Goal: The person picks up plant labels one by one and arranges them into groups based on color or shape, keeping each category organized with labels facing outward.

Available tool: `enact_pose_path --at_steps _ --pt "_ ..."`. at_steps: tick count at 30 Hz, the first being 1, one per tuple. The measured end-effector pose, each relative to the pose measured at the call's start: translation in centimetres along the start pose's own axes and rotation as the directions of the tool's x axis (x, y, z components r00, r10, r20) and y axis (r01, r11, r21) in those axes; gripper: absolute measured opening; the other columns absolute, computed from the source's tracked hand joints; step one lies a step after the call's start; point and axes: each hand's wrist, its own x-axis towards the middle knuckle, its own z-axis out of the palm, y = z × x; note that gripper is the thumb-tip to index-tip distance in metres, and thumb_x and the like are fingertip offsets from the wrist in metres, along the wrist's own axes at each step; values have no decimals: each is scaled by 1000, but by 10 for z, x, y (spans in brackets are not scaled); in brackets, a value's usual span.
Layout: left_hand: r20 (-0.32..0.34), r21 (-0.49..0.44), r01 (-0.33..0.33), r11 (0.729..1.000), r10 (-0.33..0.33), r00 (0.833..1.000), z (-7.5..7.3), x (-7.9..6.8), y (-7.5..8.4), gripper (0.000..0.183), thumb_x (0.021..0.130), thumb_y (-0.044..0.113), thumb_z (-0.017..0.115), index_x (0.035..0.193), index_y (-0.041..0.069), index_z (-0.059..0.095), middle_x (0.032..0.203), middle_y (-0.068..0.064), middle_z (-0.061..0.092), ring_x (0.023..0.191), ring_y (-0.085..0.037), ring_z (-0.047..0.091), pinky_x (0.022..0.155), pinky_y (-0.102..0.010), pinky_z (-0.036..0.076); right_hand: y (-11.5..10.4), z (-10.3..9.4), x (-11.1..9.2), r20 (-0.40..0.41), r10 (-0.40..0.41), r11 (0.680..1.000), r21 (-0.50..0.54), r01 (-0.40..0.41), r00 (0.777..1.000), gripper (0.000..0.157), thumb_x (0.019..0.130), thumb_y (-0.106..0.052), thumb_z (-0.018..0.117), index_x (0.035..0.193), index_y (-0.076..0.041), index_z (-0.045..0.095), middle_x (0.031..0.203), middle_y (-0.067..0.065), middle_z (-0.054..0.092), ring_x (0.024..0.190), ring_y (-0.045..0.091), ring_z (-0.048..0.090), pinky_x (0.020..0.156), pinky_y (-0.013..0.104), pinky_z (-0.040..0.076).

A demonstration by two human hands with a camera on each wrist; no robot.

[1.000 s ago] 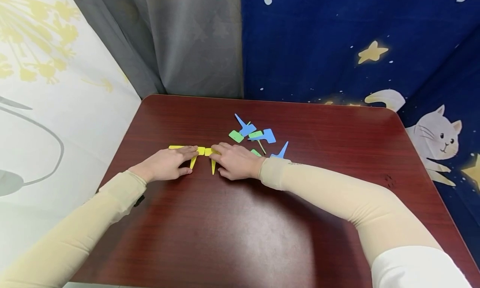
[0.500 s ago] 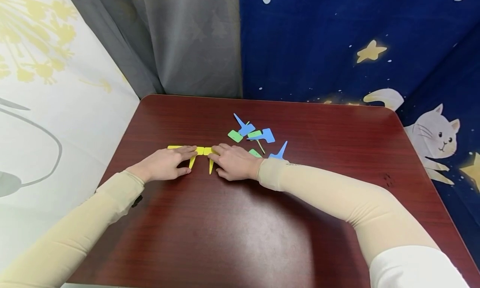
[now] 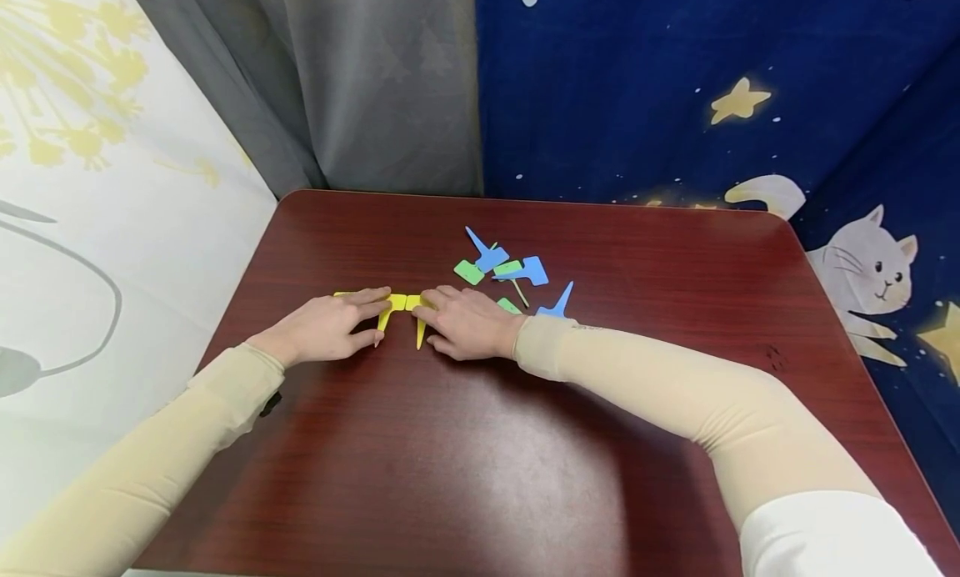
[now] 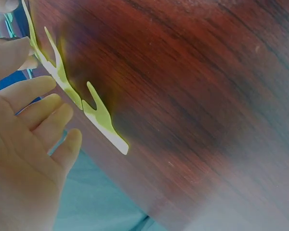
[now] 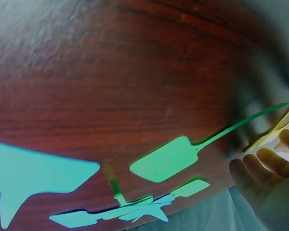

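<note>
My left hand (image 3: 324, 327) and right hand (image 3: 467, 323), fingers flat, press aligned yellow plastic T-shaped plant labels (image 3: 397, 303) at frame centre; blue and green plastic labels (image 3: 501, 268) remain unsorted.

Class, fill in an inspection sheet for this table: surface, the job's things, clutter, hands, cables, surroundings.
Surface: dark red wood-grain table, glossy.
Job's things: yellow plant labels lying in a row, flat on the table.
Clutter: loose pile of blue and green labels behind the right hand.
Hands: left hand and right hand rest flat, fingertips on the yellow labels.
Cables: nothing seen.
Surroundings: grey curtain, blue star-and-cat cloth.
</note>
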Motion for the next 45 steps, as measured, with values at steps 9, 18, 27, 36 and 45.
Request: enact_pose_path --at_steps 9,18,27,36,45 --pt "-46 -5 -55 998 54 997 -2 5 8 58 99 33 64 147 4 51 158 -13 39 144 -30 38 106 -52 43 34 -16 -3 -29 -7 999 -35 6 1000 41 97 -25 61 136 -12 59 122 6 61 115 24 54 92 36 51" --pt "-12 -4 -105 994 105 994 4 14 24 65 99 36 63 153 4 43 161 -13 32 148 -29 30 115 -48 33 77 -24 -5 27 81 995 -55 -79 996 44 97 -19 66 140 -21 59 130 5 58 120 26 49 87 44 51" --pt "-72 16 -86 996 87 994 9 26 34 65 100 38 62 152 5 44 160 -12 36 147 -28 34 112 -47 39 99 -31 -1 132 159 986 28 -164 978 53 95 -33 72 146 -33 55 143 5 47 131 28 39 100 54 43" --pt "-92 -8 -87 996 86 992 12 32 38 67 98 42 64 151 6 46 159 -11 37 146 -26 34 111 -47 39 103 -30 3 153 159 985 46 -168 975 52 94 -36 73 143 -34 57 145 6 45 132 28 39 105 56 40" --pt "-82 -19 -87 996 85 993 15 35 40 68 97 40 67 151 5 47 158 -11 39 145 -26 36 110 -47 41 104 -32 6 182 158 982 76 -174 970 51 93 -36 75 141 -32 59 144 6 46 130 28 40 106 58 39"
